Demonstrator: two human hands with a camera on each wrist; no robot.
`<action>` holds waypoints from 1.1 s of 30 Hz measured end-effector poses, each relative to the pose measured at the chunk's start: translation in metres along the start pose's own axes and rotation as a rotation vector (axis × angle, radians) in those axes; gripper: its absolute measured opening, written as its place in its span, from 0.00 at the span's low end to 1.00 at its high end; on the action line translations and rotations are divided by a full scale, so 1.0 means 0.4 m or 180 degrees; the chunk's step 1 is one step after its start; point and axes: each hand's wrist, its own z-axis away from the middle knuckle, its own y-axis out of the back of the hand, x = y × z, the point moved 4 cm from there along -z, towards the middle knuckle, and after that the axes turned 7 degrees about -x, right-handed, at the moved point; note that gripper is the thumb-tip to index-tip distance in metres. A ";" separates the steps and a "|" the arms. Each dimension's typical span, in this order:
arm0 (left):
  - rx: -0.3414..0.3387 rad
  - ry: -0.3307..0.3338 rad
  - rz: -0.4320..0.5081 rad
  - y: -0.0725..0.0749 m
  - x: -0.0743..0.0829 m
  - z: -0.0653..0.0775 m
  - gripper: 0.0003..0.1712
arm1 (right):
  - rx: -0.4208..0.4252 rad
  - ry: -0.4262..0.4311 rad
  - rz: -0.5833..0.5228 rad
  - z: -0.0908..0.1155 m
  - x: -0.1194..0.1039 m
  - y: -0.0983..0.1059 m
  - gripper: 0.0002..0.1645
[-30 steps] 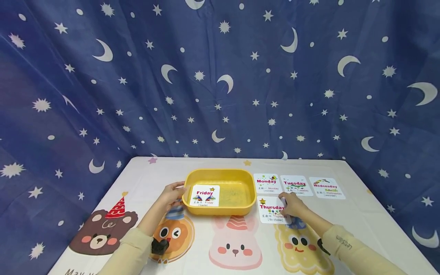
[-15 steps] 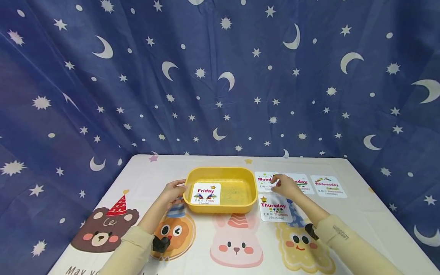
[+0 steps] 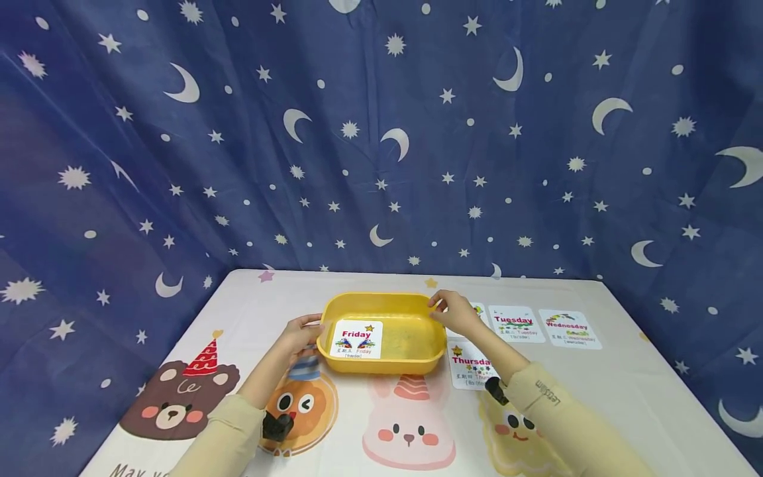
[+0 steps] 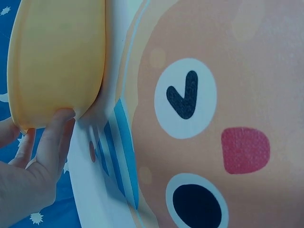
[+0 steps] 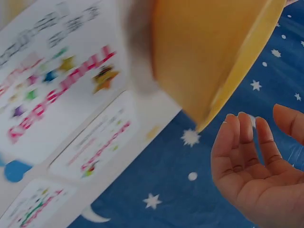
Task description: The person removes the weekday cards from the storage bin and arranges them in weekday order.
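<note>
My left hand (image 3: pixel 301 336) holds the left end of a yellow plastic tray (image 3: pixel 411 339). In the left wrist view its fingers press against the tray's outer wall (image 4: pixel 59 61). A white Friday card (image 3: pixel 357 340) lies in the left half of the tray. My right hand (image 3: pixel 456 313) hovers at the tray's right rim with loosely bent fingers and nothing in them; in the right wrist view the fingertips are apart from the tray's edge (image 5: pixel 199 57). Under the right forearm, the Thursday card (image 3: pixel 467 366) is partly covered, and the Monday card (image 3: pixel 480 311) is mostly hidden by the hand.
To the right, the Tuesday card (image 3: pixel 516 324) and the Wednesday card (image 3: pixel 570 329) lie in a row with Monday. A white tablecloth (image 3: pixel 620 397) printed with cartoon animals covers the table. Behind the table's back edge hangs a blue star-and-moon curtain (image 3: pixel 357 212).
My right hand has moved left from the Thursday card, over the Monday card, to the tray's right rim. The left hand and the tray have stayed in place.
</note>
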 end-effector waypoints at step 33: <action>0.0070 0.0055 -0.0031 0.002 0.000 -0.002 0.25 | -0.0668 -0.0137 -0.0007 -0.212 -0.011 -0.219 0.21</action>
